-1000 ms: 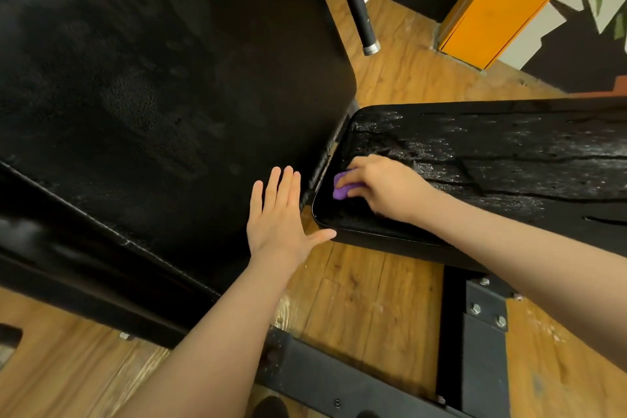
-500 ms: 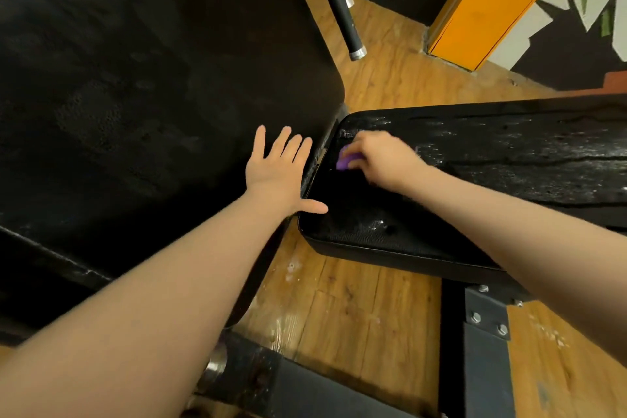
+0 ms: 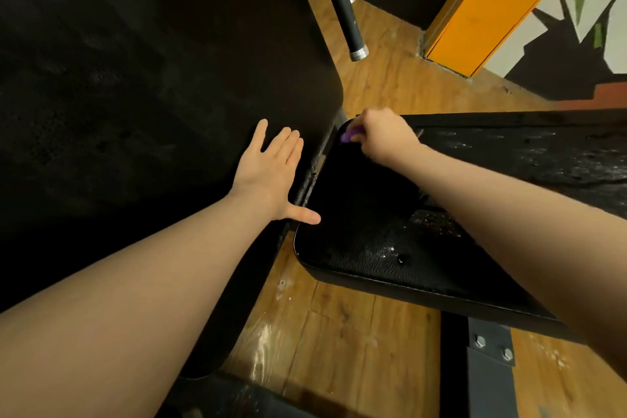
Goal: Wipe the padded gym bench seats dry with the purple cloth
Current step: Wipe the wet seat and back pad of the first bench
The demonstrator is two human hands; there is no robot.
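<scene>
right hand (image 3: 380,136) bunched on purple cloth (image 3: 348,136) at flat seat pad (image 3: 373,231) far corner, wiping; left hand (image 3: 271,173) flat, fingers spread, bracing on back pad (image 3: 152,78) beside it

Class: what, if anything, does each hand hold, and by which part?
The right hand grips the bunched purple cloth, mostly hidden, only one end showing. The left hand holds nothing, flat on the back pad.

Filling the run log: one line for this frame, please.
right hand: grips cloth, far corner of seat | left hand: flat on back pad | seat: droplets visible near edge
</scene>
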